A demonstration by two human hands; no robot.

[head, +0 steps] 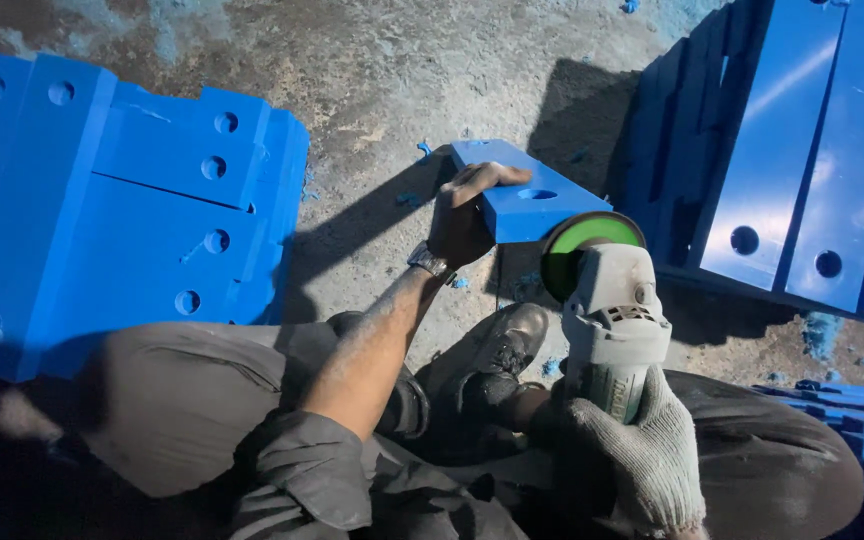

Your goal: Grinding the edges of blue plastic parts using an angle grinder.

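Two hands busy: left hand [464,215] grips one blue block [530,203] on edge on the floor [402,70], gloved right hand [632,445] closed around a grinder [607,320], disc touching the block's near edge. Stacks of drilled blue blocks [122,200] lie either side; how much edge is trimmed, can't tell.
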